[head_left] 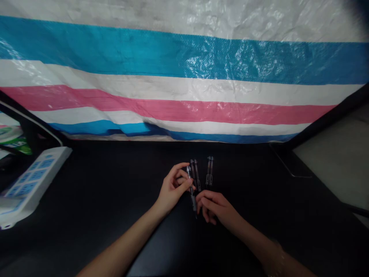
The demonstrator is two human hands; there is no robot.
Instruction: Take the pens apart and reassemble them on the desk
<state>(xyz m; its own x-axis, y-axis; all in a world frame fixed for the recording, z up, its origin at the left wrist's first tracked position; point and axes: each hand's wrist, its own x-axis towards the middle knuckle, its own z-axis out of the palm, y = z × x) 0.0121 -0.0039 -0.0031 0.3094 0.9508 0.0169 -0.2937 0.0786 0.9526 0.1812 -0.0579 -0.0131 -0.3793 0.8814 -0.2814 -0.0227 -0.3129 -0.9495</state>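
Note:
A slim pen (pixel 193 201), with a clear end up and a dark tip down, slants between my two hands. My left hand (pixel 172 187) pinches its upper part between thumb and fingers. Beside the pen's lower end is my right hand (pixel 215 204), its fingers curled and thumb drawn in close to the index finger. Whether it grips anything is hidden, and I cannot tell if it touches the pen. Just beyond my hands lies a pair of similar pens (pixel 196 173), partly covered by the left fingers. Another pair of pens (pixel 210 171) lies to the right.
The black table (pixel 109 196) runs back to a striped plastic sheet (pixel 173 88). A white power strip (pixel 37 181) with blue sockets stands at the left. Behind it is a green-and-white package (pixel 14 140). A thin metal piece (pixel 288 169) lies near the right back corner.

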